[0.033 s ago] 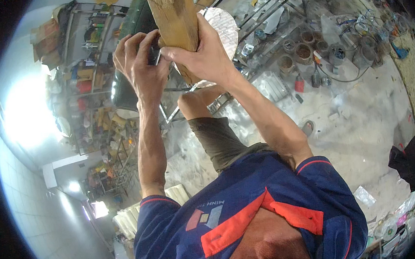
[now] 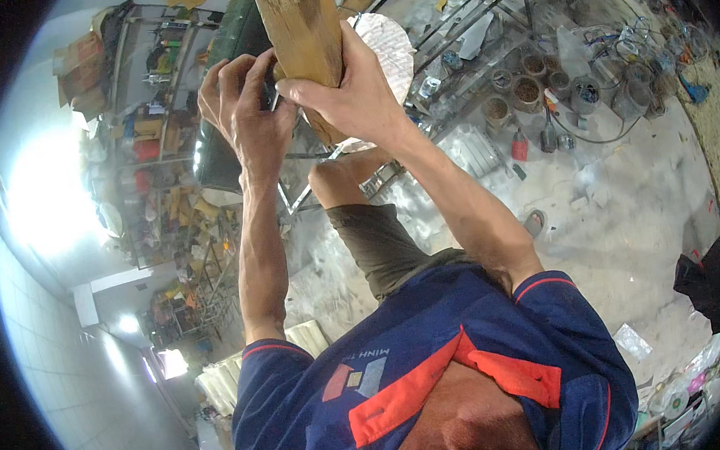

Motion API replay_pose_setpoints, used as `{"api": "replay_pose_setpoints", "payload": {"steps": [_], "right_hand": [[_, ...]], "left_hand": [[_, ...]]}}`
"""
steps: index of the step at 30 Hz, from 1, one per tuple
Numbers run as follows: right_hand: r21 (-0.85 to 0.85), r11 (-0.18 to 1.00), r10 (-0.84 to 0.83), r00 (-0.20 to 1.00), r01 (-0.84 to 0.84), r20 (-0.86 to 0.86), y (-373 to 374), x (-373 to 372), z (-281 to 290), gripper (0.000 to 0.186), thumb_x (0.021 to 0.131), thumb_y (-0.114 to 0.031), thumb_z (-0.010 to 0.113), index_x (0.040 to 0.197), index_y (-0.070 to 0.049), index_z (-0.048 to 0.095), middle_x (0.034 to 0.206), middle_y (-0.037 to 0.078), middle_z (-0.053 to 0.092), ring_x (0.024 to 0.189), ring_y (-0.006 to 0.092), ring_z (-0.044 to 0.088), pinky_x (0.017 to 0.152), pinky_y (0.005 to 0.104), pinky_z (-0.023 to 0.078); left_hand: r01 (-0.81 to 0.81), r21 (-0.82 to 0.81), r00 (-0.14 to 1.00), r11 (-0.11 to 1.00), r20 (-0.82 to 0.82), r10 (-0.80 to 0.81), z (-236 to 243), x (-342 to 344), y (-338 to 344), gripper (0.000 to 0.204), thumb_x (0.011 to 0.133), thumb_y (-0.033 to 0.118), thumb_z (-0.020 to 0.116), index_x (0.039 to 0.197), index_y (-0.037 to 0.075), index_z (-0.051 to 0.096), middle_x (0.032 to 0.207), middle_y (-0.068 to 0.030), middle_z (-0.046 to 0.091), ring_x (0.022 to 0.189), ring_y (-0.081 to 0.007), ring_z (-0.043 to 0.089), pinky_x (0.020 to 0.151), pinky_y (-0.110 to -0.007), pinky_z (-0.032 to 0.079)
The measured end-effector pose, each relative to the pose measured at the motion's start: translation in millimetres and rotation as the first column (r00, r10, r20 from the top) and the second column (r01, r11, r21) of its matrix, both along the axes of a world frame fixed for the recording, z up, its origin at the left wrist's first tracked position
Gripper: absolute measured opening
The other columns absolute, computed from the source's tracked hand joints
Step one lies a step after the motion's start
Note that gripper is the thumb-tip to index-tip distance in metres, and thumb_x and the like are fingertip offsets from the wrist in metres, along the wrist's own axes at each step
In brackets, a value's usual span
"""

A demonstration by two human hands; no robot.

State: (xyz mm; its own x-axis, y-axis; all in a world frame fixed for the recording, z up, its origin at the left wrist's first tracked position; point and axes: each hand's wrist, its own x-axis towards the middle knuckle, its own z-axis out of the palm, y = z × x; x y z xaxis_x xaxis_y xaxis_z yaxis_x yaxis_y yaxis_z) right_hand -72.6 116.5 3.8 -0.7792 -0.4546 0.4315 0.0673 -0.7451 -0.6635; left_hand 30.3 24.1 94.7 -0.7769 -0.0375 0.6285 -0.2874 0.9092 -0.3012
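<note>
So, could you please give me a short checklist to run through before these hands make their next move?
1. Right hand on the wooden piece: ok, its thumb lies across the near face.
2. Left hand grip: cannot tell; its fingertips are by the wood's left edge, but any contact is hidden.
3. Far end of the wooden piece: cannot tell, it runs out of the top of the view.
4. Hand protection: not ok if gloves are wanted; both hands are bare.
5. Sleeves of the blue shirt away from the hands: ok, they are short.
6. Red container apart from the hands: ok, it is off to the right.
</note>
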Motion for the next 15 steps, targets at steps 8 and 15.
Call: {"api": "replay_pose_setpoints", "payload": {"steps": [8, 15], "right_hand": [[0.083, 0.975, -0.202, 0.979, 0.204, -0.030, 21, -3, 9, 0.067, 0.081, -0.024, 0.090, 0.129, 0.006, 0.054, 0.105, 0.028, 0.075, 0.100, 0.0412, 0.078, 0.085, 0.0471, 0.061], [0.522, 0.852, 0.014, 0.997, 0.025, -0.069, 49, 31, -47, 0.058, 0.084, -0.015, 0.086, 0.127, 0.008, 0.054, 0.107, 0.021, 0.074, 0.096, 0.0244, 0.075, 0.079, 0.0391, 0.060]], "left_hand": [[0.024, 0.058, 0.996, 0.998, -0.082, -0.019, -4, -12, -18, 0.044, 0.073, 0.019, 0.090, 0.117, 0.016, 0.082, 0.121, -0.0006, 0.066, 0.120, -0.0295, 0.055, 0.107, -0.048, 0.041], [0.004, 0.005, 0.995, 1.000, -0.097, -0.004, -11, -17, -21, 0.044, 0.072, 0.029, 0.096, 0.113, 0.017, 0.084, 0.120, 0.0008, 0.067, 0.123, -0.0286, 0.053, 0.108, -0.050, 0.040]]}}
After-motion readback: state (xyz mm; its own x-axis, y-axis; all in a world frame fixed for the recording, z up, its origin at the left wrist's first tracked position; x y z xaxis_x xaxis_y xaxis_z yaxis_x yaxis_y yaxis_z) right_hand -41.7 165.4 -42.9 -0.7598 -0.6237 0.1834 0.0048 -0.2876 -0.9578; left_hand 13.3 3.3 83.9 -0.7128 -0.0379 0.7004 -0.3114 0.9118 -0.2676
